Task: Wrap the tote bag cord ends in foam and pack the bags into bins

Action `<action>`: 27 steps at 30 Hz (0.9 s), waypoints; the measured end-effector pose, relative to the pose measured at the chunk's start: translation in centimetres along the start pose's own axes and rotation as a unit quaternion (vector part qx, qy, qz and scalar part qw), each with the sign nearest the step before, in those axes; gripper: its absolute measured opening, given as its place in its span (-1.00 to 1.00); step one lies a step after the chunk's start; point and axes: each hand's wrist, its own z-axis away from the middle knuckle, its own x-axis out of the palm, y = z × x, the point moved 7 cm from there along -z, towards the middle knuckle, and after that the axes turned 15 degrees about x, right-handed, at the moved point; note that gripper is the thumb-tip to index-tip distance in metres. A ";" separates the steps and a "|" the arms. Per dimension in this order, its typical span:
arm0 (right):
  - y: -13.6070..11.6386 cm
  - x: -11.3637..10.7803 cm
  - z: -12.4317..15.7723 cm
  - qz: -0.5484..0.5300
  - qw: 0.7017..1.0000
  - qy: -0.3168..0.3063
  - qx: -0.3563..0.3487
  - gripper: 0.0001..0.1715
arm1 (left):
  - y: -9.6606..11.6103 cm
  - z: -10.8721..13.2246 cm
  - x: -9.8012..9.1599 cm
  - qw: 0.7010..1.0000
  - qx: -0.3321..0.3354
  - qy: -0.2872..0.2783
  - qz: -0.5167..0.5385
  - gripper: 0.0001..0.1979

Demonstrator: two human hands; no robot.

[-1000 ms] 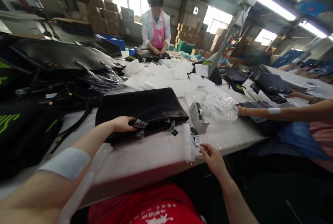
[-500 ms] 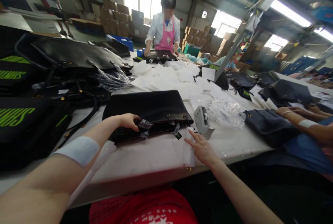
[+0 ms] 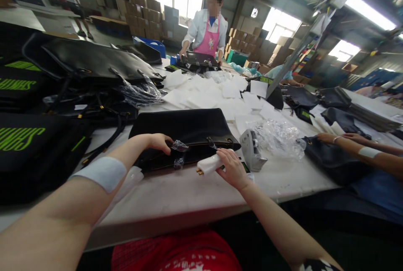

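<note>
A black leather handbag [image 3: 185,130] lies flat on the white table [image 3: 189,191] in front of me. My left hand [image 3: 159,142] rests on the bag's near edge, fingers curled over it beside a plastic-wrapped handle fitting [image 3: 179,147]. My right hand [image 3: 232,168] is closed on a white paper-wrapped strap [image 3: 209,164], lifted just off the table at the bag's right corner, with a gold clasp showing at its left end. A white patch [image 3: 99,173] is stuck on my left forearm.
A grey tape dispenser [image 3: 252,150] and crumpled clear plastic [image 3: 277,136] sit right of the bag. Black bags with green lettering [image 3: 31,136] pile up on the left. White paper sheets [image 3: 214,92] cover the middle. A co-worker's arms [image 3: 355,147] rest on a dark bag [image 3: 330,161] at right; another person [image 3: 208,31] stands at the far end.
My right hand moved from the table edge up to the bag's right corner and picked up the white wrapped strap, which lay flat before. My left hand stayed on the bag.
</note>
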 end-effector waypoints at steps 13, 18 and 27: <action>-1.4 3.9 -1.8 0.113 0.979 -0.010 -0.169 -0.40 | 4.5 -1.1 2.3 0.979 0.019 0.042 -0.200 -0.67; -0.2 2.4 -5.0 0.133 0.989 0.033 -0.063 -0.43 | 6.8 -0.6 -0.3 0.967 0.056 0.046 -0.243 -0.65; -0.6 3.0 -6.8 0.099 0.994 0.007 -0.046 -0.54 | 11.9 1.2 -6.4 0.946 0.035 0.068 -0.314 -0.61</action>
